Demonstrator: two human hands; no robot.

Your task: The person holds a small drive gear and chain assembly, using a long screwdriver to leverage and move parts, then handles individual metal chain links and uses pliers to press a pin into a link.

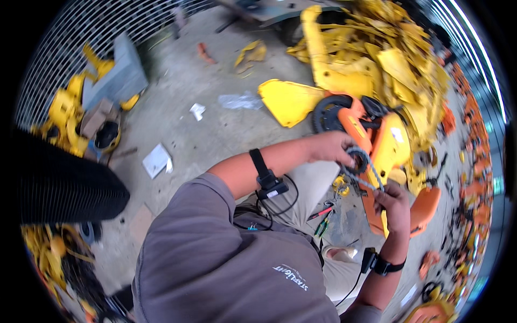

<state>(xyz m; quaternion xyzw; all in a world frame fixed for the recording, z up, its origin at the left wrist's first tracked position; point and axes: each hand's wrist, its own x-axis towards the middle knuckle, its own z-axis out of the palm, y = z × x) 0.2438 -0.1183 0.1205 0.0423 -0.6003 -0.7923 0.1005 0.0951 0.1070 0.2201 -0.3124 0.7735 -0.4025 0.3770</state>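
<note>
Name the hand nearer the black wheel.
Left. The left hand is just below the black wheel in the picture, holding the grey looped cord; the right hand is farther off, lower and to the right, holding the cord's lower part.

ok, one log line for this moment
left hand: grips grey cord-like loop; right hand: grips same loop; nearby: orange-yellow vehicle, black wheel

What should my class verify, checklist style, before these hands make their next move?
1. Left hand gripping the grey loop: ok.
2. Right hand gripping the loop's other end: ok.
3. Floor near the shoe free of tools: not ok; a red-handled tool and a green-handled tool lie there.
4. Black strap in place around the left forearm: ok.
5. Orange-and-yellow machine steady: cannot tell.
</note>
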